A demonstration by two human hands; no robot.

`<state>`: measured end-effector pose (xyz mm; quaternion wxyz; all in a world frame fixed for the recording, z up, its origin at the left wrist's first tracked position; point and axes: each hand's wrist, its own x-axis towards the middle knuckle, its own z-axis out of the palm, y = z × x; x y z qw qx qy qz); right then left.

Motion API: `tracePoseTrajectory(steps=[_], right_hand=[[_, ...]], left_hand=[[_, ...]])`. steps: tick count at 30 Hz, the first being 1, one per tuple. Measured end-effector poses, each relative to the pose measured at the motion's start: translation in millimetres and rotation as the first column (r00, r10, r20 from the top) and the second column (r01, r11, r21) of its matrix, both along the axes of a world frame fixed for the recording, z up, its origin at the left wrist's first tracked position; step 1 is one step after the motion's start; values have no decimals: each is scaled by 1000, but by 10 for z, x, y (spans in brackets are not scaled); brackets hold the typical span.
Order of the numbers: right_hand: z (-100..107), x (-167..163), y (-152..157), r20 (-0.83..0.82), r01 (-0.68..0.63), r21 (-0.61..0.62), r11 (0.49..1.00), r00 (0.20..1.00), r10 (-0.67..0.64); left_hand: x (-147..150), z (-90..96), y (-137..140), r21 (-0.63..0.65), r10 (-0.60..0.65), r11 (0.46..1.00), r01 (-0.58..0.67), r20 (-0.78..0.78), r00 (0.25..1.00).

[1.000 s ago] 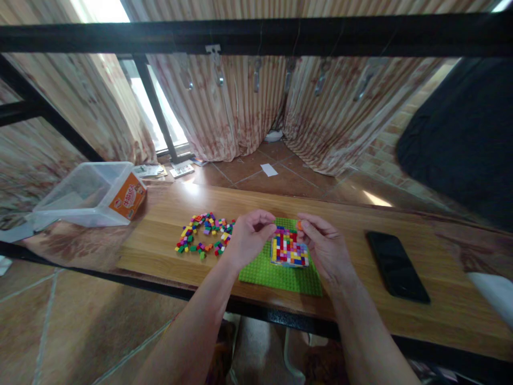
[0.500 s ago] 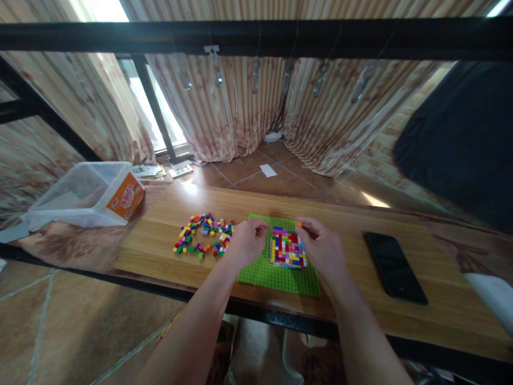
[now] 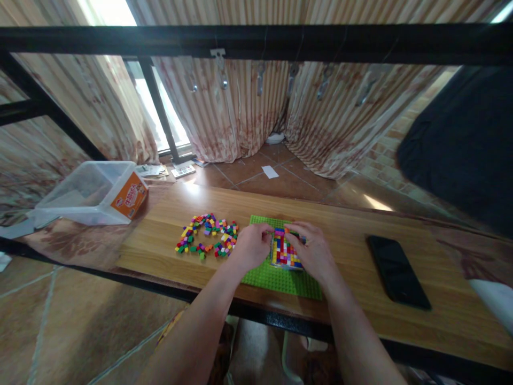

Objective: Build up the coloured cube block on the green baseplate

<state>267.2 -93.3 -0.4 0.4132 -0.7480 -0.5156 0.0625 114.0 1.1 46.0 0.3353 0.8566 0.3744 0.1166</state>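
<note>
Multicoloured brick block (image 3: 282, 256) on a green studded baseplate (image 3: 276, 283), between the two hands. The left hand (image 3: 253, 247), fingers curled, lies beside the block's left edge; whether it grips anything cannot be told. The right hand (image 3: 313, 250) overlies the block's right part, pinching an orange brick (image 3: 286, 230) at the far edge. Compared with half a second earlier, hand and orange brick have shifted leftward from the far right corner.

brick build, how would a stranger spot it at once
On the long wooden table, find the studded green baseplate. The brick build sits on it: one tight multicoloured block, unlike the loose bricks scattered to its left.
</note>
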Motion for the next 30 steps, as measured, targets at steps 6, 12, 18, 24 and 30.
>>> tracePoseTrajectory(steps=[6,12,18,24,30], right_hand=[[41,-22,-23,34,-23,-29,999,999,24],[90,-39,-51,114,-20,-18,1000,993,22],[103,-10,-97,107,-6,-6,1000,994,7],[94,-27,-56,20,-30,-12,999,999,30],[85,2,-34,-31,-52,-36,998,998,50]], left_hand=[[8,22,-18,10,1,1000,-1,-18,1000],[-3,19,-15,5,9,1000,-9,-28,1000],[2,27,-21,6,6,1000,-6,-40,999],[4,14,-29,19,5,1000,-5,-28,1000],[8,3,-36,15,-3,1000,4,-22,1000]])
